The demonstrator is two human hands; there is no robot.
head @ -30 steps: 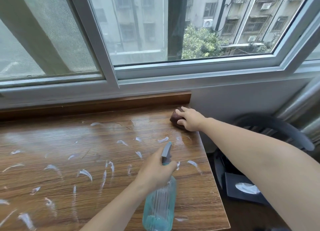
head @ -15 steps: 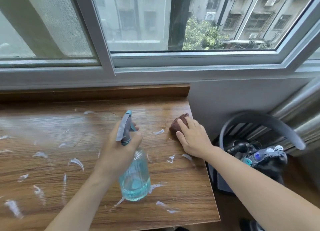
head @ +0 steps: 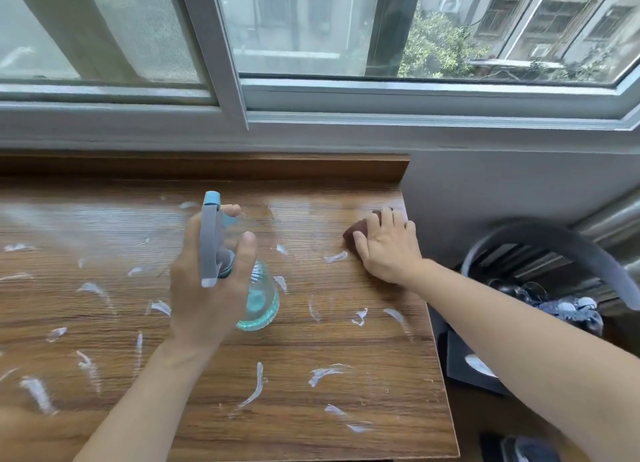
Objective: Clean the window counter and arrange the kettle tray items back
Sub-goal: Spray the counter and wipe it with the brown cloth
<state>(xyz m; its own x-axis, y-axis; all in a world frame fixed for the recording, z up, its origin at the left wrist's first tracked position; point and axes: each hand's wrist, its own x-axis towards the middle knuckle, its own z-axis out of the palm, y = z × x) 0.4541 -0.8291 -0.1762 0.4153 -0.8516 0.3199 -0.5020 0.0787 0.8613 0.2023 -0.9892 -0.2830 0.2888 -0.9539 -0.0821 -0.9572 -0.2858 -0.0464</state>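
The left hand (head: 211, 288) is closed around the neck of a spray bottle (head: 256, 295), thumb up along the right side of the grey trigger head and fingers wrapped round the front, holding it above the wooden counter (head: 363, 375). The bottle's clear body, with blue liquid in it, hangs below and to the right of that hand, and its nozzle points away, toward the window (head: 311, 28). The right hand (head: 388, 250) lies well to the right of the left one, palm down, fingers spread and slightly curled, pressing on a dark brown cloth (head: 358, 231); only the cloth's left and far edges show from under the fingers. It sits by the counter's right edge, near the back corner. White streaks of foam (head: 256, 385) are scattered over the wood on both sides of the left hand, between the two hands and nearer the body than either. Beyond the right hand, off the counter's edge and lower down, stands a dark basket (head: 540, 264) with a curved grey handle; its contents are too blurred to tell.
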